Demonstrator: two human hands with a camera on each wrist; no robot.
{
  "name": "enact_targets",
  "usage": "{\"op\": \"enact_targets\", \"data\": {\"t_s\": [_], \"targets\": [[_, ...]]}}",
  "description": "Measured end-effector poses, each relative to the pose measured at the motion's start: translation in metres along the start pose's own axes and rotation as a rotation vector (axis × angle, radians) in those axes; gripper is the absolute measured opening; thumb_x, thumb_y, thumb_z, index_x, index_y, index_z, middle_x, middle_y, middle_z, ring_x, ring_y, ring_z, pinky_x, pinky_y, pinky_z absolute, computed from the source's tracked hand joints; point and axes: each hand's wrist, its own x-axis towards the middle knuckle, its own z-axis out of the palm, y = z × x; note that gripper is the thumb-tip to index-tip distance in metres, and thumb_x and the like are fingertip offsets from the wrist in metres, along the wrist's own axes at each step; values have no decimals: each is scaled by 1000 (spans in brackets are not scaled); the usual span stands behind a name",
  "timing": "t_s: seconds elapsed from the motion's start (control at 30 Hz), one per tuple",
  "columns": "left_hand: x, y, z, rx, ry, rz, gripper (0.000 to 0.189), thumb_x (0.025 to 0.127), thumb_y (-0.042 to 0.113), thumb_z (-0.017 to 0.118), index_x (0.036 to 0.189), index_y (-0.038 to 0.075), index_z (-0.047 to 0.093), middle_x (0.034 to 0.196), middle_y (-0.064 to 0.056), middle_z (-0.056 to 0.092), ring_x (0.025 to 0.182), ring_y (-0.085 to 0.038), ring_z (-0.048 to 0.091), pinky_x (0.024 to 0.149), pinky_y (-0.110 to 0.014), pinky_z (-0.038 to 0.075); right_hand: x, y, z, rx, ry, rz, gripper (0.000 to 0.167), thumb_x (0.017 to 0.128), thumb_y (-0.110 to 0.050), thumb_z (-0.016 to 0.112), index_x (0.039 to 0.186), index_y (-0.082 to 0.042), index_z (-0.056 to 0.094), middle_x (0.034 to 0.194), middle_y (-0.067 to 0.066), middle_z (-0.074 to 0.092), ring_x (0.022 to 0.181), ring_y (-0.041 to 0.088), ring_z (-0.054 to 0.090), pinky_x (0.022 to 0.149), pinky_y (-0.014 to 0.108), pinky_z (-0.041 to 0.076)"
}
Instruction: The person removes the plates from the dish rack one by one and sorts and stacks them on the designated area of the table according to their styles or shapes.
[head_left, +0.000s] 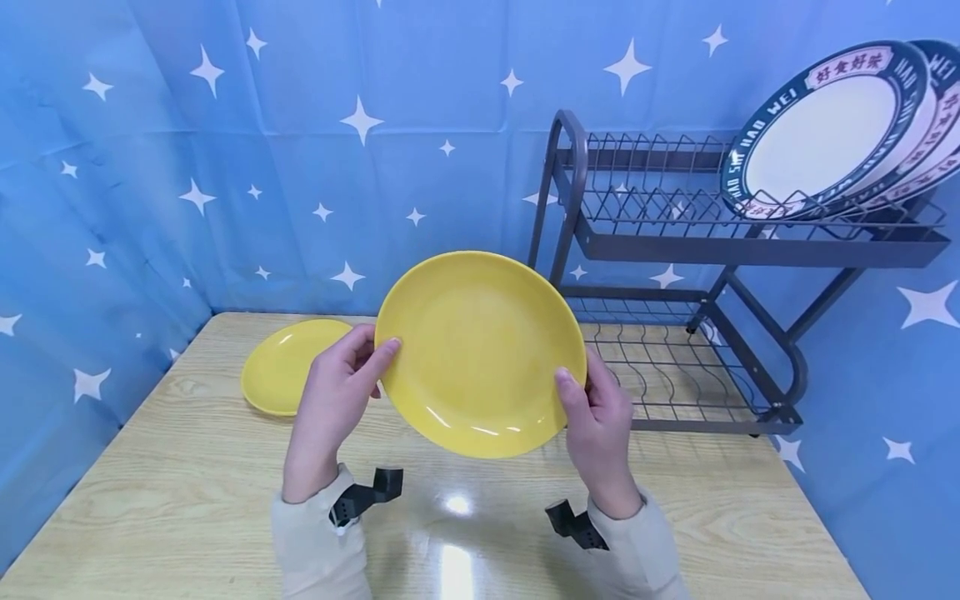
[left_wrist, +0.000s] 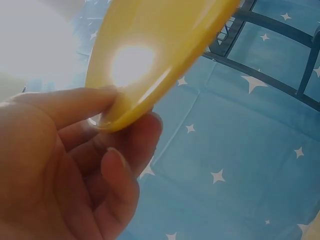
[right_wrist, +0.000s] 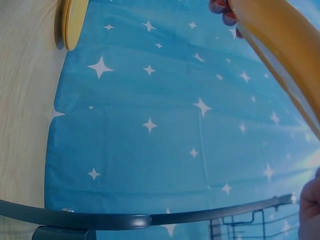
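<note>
A round yellow plate (head_left: 480, 354) is held up above the table, its inner face tilted toward the head camera. My left hand (head_left: 343, 392) pinches its left rim, thumb on the front face and fingers behind. On the opposite rim my right hand (head_left: 600, 425) grips the same way. The left wrist view shows the left thumb pressed on the plate (left_wrist: 150, 55), with a bright glare there. In the right wrist view only a bit of the right hand (right_wrist: 311, 205) shows, at the edge. Another yellow plate (head_left: 281, 367) lies on the table behind the left hand; in the right wrist view it appears stacked.
A dark two-tier dish rack (head_left: 750, 250) stands at the back right of the wooden table (head_left: 187, 500). Several white plates with dark patterned rims (head_left: 825, 133) lean in its upper tier, on the right. A blue curtain with white stars (head_left: 420, 83) hangs behind.
</note>
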Motion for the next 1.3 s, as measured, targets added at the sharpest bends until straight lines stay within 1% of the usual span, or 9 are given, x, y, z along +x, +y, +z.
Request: {"op": "enact_targets", "data": {"t_s": [0.1, 0.23, 0.33, 0.47, 0.67, 0.8, 0.93, 1.13, 1.3], "targets": [[0, 0, 0, 15, 8, -1, 37, 82, 52, 53, 104, 22, 60, 79, 0, 61, 63, -21, 54, 54, -32, 49, -1, 0, -1, -23, 25, 27, 32, 85, 3, 47, 116, 1, 54, 81, 12, 61, 63, 10, 61, 51, 21, 50], [0, 1, 0, 41, 22, -1, 37, 82, 53, 53, 98, 20, 62, 73, -1, 60, 59, -21, 53, 52, -31, 47, 1, -3, -1, 2, 34, 67, 30, 85, 4, 48, 115, 0, 55, 77, 11, 60, 59, 12, 60, 49, 21, 49], [1, 1, 0, 48, 33, 2, 37, 82, 53, 53, 95, 20, 62, 71, -2, 60, 56, -20, 52, 50, -31, 47, 3, -6, -1, 32, 32, 113, 31, 86, 4, 49, 116, -2, 55, 78, 11, 60, 59, 14, 59, 49, 22, 49], [0, 0, 0, 43, 37, -7, 37, 82, 53, 52, 96, 20, 61, 71, -2, 59, 56, -22, 52, 49, -31, 47, 5, -9, 0, 43, 25, 185, 34, 87, 1, 50, 120, -5, 54, 80, 10, 62, 60, 15, 59, 50, 22, 49], [-1, 0, 1, -34, 13, -69, 38, 82, 53, 53, 98, 20, 61, 68, -6, 60, 51, -24, 54, 48, -35, 49, 6, -9, 1, 45, 34, 265, 31, 89, -3, 50, 119, -5, 54, 78, 9, 61, 61, 18, 61, 52, 25, 50], [0, 0, 2, -58, -7, -80, 39, 82, 53, 53, 100, 20, 61, 68, -7, 61, 50, -25, 54, 48, -36, 49, 7, -9, 1, 47, 40, 286, 29, 90, -4, 49, 118, -3, 54, 78, 8, 62, 63, 18, 62, 54, 25, 51], [0, -1, 1, -29, -3, -52, 39, 83, 53, 51, 102, 19, 60, 69, -5, 61, 51, -23, 55, 49, -34, 49, 7, -8, 2, 45, 33, 298, 31, 89, -5, 51, 120, -4, 53, 81, 7, 63, 65, 18, 62, 55, 25, 51], [1, -4, -2, 45, 40, -14, 40, 85, 54, 47, 103, 20, 59, 68, -3, 61, 50, -21, 53, 46, -32, 46, 8, -5, 2, 44, -4, 306, 33, 88, -5, 54, 121, -6, 53, 88, 9, 66, 69, 19, 63, 59, 26, 52], [2, -6, -3, 73, 84, -23, 41, 85, 53, 46, 104, 20, 59, 69, -3, 62, 53, -19, 56, 47, -31, 47, 9, -5, 3, 72, -49, 314, 33, 88, -3, 53, 121, -3, 52, 85, 9, 66, 66, 18, 62, 54, 23, 49]]}}
